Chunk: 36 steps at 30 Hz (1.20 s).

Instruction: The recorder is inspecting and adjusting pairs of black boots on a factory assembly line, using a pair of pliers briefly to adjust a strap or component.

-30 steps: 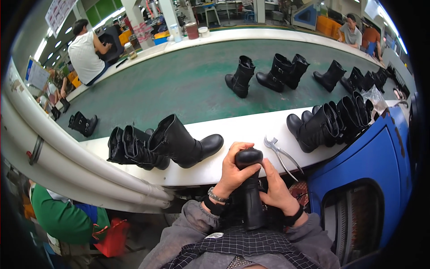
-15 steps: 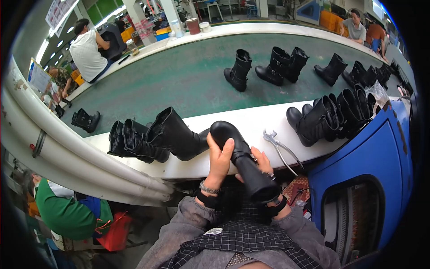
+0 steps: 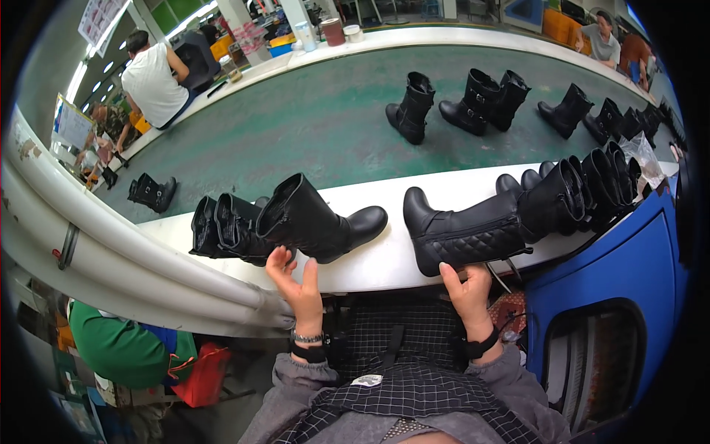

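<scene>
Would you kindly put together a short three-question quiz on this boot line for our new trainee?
1. True or false: the right hand touches the quilted black boot lying on the white ledge.
2. The left hand is: A) closed round a boot, B) open with fingers spread just below the smooth black boot, C) out of view.
3. Fill in: the boots standing apart from the ledge, such as the pair, stand on the ____ belt.

Key: 1 true; 2 B; 3 green.
</scene>
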Each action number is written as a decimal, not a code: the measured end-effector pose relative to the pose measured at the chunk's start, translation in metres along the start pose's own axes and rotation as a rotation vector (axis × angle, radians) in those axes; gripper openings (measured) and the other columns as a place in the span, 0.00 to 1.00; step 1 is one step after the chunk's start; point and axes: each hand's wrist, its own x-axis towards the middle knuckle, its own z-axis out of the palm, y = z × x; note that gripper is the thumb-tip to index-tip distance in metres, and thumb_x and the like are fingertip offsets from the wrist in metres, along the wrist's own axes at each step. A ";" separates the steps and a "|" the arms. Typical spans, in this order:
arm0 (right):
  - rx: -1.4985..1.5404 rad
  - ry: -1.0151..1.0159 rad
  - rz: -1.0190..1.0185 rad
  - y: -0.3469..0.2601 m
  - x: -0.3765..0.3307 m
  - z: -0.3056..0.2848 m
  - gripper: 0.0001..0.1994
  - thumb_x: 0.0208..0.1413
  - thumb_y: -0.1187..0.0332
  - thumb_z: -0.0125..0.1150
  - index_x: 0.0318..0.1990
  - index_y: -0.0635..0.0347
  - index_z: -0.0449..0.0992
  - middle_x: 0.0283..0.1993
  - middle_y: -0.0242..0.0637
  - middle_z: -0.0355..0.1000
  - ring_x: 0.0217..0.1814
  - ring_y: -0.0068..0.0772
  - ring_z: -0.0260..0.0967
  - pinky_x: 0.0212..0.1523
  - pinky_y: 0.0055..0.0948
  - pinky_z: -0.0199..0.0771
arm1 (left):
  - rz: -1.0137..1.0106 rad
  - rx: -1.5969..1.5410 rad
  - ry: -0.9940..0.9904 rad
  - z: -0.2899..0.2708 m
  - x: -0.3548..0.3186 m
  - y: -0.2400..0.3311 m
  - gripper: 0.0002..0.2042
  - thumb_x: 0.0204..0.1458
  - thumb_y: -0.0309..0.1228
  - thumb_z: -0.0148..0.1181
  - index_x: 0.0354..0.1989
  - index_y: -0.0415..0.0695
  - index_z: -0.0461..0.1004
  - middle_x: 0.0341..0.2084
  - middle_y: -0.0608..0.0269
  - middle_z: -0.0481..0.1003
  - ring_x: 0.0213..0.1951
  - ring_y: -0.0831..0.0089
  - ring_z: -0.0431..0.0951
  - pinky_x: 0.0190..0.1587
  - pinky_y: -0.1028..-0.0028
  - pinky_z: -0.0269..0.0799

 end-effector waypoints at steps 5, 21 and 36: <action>-0.019 -0.044 -0.076 -0.007 0.006 0.001 0.11 0.51 0.66 0.66 0.32 0.68 0.81 0.27 0.39 0.78 0.29 0.26 0.74 0.33 0.26 0.71 | -0.080 -0.228 -0.288 0.017 0.031 -0.026 0.32 0.44 0.29 0.70 0.58 0.34 0.63 0.54 0.55 0.68 0.55 0.67 0.68 0.59 0.67 0.61; 0.159 -0.036 0.091 -0.018 0.026 0.032 0.12 0.48 0.70 0.68 0.38 0.68 0.79 0.37 0.37 0.78 0.40 0.30 0.74 0.48 0.30 0.72 | 0.154 -0.112 -0.117 0.025 0.027 -0.041 0.22 0.38 0.25 0.74 0.44 0.31 0.75 0.40 0.55 0.79 0.40 0.68 0.79 0.47 0.70 0.73; -0.108 -0.578 0.048 -0.097 0.170 0.058 0.25 0.48 0.65 0.68 0.53 0.67 0.71 0.44 0.35 0.74 0.48 0.26 0.70 0.50 0.31 0.71 | 0.075 -0.084 -0.134 0.021 0.019 -0.051 0.26 0.39 0.38 0.74 0.42 0.36 0.71 0.36 0.54 0.70 0.38 0.52 0.71 0.41 0.59 0.66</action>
